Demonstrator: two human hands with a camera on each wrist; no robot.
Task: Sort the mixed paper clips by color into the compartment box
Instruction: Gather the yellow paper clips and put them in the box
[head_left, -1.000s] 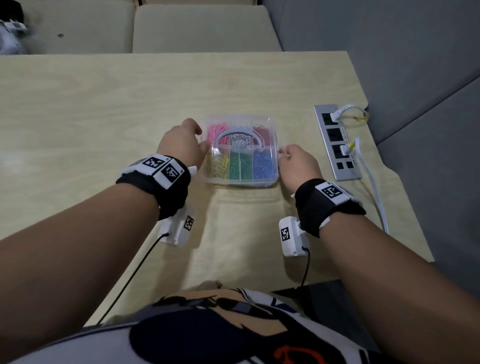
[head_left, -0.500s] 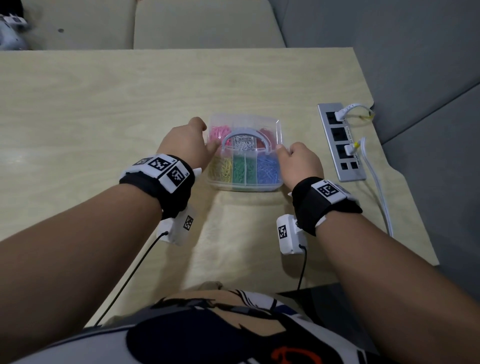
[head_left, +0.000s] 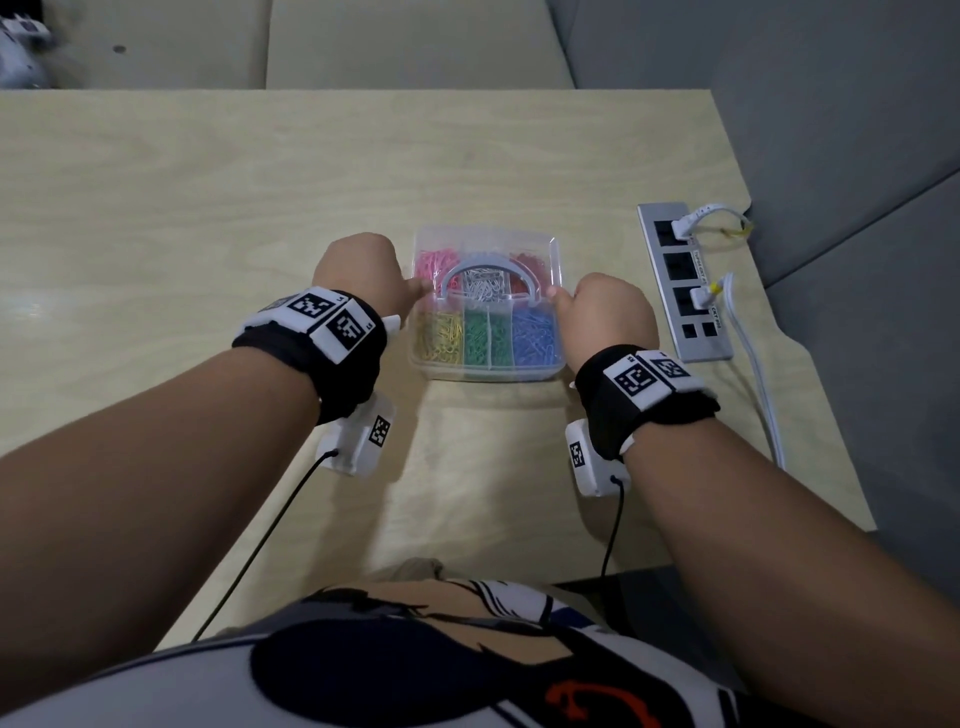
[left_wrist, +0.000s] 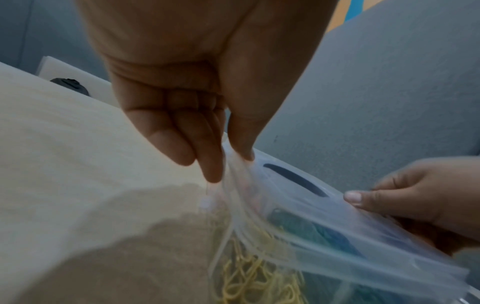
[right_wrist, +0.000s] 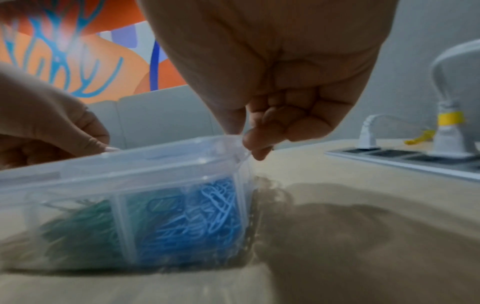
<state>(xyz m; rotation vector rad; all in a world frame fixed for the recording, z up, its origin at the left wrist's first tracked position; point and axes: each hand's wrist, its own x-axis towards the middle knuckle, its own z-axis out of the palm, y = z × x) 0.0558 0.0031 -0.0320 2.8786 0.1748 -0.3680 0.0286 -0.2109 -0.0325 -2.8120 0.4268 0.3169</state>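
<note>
Clearly both hands are at the clear compartment box (head_left: 485, 371), one on each side edge. At the centre of the left wrist view, the left hand (left_wrist: 197, 98) pinches the box's lid rim between its thumb, on top, and its fingers (left_wrist: 211, 164), against the side. In the upper middle of the right wrist view, the right hand (right_wrist: 280, 88) has its fingers curled into the palm, and its thumb and forefinger nip the small tab at the lid's right edge. The box appears to sit on the pale wooden table (head_left: 208, 208), at the centre of the head view, though the wrist views are blurred at its base.

Through the clear plastic the paper clips show sorted by colour: pink clips (head_left: 435, 261) at the upper left of the box, silver clips (head_left: 483, 285) in the upper middle under a grey arched handle (head_left: 493, 262), red clips (head_left: 530, 265) at the upper right, yellow clips (head_left: 441, 338) at the lower left, green clips (head_left: 485, 340) in the lower middle and blue clips (head_left: 537, 338) at the lower right.

Right of the box in the head view, well apart from it, a grey power strip (head_left: 683, 280) lies on the table with two white plugs and a white cable (head_left: 753, 364) running toward the lower right. Black wristbands with printed square markers wrap both wrists.
</note>
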